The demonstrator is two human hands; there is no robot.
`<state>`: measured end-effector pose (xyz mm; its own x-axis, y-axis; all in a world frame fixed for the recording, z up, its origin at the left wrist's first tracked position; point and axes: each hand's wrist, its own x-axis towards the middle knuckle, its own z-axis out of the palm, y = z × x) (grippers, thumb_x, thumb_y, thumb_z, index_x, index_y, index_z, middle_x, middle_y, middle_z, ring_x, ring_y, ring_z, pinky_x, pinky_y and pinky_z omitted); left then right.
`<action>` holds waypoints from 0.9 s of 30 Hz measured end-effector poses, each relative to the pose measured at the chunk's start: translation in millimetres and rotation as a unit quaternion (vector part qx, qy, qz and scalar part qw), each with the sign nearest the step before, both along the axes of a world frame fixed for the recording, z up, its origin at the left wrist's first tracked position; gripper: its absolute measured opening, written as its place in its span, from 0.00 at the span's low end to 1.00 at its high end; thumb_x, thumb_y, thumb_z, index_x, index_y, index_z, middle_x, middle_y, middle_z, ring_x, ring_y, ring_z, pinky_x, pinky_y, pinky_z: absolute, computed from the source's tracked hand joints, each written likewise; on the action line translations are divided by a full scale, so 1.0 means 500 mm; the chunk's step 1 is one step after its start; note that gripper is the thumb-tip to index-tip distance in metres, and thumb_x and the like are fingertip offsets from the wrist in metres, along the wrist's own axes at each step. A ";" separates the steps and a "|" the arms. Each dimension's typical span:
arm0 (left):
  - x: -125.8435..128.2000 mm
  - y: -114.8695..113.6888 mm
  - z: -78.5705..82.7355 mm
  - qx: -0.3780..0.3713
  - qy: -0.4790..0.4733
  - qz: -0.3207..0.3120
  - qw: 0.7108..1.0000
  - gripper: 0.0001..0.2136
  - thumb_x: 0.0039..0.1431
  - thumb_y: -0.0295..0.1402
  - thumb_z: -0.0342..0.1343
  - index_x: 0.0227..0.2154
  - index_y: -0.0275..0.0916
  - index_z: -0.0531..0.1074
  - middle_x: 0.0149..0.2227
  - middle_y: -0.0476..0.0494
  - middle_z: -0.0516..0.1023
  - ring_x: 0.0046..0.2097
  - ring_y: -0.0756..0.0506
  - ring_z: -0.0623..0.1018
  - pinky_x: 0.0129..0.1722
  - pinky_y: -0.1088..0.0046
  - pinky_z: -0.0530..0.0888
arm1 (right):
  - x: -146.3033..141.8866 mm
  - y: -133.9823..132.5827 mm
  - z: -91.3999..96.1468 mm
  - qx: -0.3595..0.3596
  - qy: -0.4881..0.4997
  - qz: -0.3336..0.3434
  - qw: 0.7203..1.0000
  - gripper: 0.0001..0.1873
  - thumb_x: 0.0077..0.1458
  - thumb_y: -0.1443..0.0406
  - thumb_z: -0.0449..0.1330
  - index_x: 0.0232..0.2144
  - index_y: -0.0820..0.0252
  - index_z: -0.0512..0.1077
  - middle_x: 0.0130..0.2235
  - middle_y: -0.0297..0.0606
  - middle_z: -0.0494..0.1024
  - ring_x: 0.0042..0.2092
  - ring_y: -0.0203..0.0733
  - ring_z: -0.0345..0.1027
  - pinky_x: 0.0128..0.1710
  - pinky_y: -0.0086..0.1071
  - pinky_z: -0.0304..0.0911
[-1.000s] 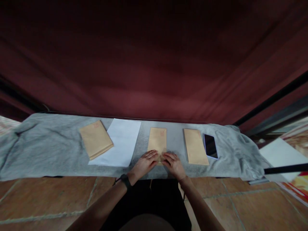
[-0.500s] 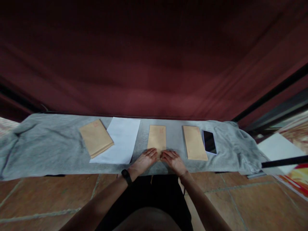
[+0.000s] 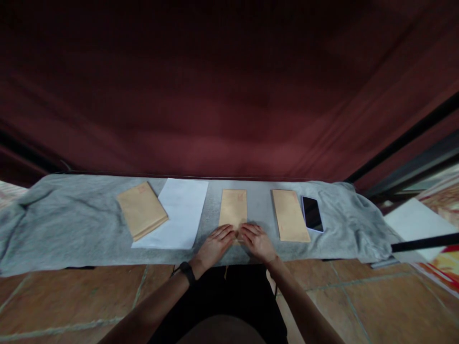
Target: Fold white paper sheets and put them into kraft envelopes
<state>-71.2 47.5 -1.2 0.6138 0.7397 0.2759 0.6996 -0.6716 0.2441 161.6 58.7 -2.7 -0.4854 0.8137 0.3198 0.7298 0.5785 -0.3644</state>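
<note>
A brown paper envelope with a small red print at its far right corner lies flat on the grey cloth, straight in front of me. My left hand, with a dark band on the wrist, has its fingers bent together over the envelope's near left edge. On the near right edge, the fingers of my right hand are curled and pressed down. The fingertips nearly meet over the near end, partly hiding it; whether a flap is folded there I cannot make out.
To the left, a stack of brown envelopes partly covers white paper sheets. Another brown envelope or pile lies on the right, beside a dark-screened phone. Grey cloth covers the narrow surface, with a dark red panel behind.
The whole view has shifted slightly. Both hands stay at the envelope's near end, with the fingertips a little closer together. The other things keep their places.
</note>
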 end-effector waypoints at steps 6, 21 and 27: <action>0.005 -0.021 0.012 0.003 0.010 -0.036 0.999 0.17 0.70 0.33 0.48 0.59 0.39 0.69 0.60 0.41 0.74 0.63 0.44 0.71 0.66 0.59 0.66 | -0.043 0.059 -0.018 0.007 -0.052 0.028 0.998 0.24 0.70 0.60 0.49 0.65 0.57 0.62 0.68 0.43 0.63 0.68 0.45 0.57 0.66 0.47 0.55; 0.004 -0.022 0.000 0.031 -0.010 -0.027 0.999 0.16 0.69 0.33 0.50 0.57 0.41 0.71 0.62 0.44 0.73 0.65 0.43 0.69 0.66 0.60 0.65 | -0.095 0.293 -0.031 -0.019 -0.120 -0.070 0.990 0.37 0.69 0.50 0.41 0.70 0.70 0.51 0.72 0.48 0.49 0.73 0.48 0.40 0.72 0.47 0.36; 0.003 -0.022 -0.006 0.030 -0.024 -0.030 0.999 0.16 0.68 0.33 0.50 0.57 0.40 0.70 0.61 0.43 0.73 0.64 0.43 0.69 0.66 0.59 0.64 | -0.103 0.314 -0.039 -0.032 -0.130 -0.075 0.988 0.39 0.69 0.50 0.38 0.69 0.74 0.51 0.71 0.52 0.48 0.73 0.48 0.41 0.72 0.46 0.37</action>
<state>-69.5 36.5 -4.3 0.6421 0.6827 0.3488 0.6454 -0.7269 0.2347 110.3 215.7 -22.0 -0.4171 0.8972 0.1451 0.8792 0.4388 -0.1857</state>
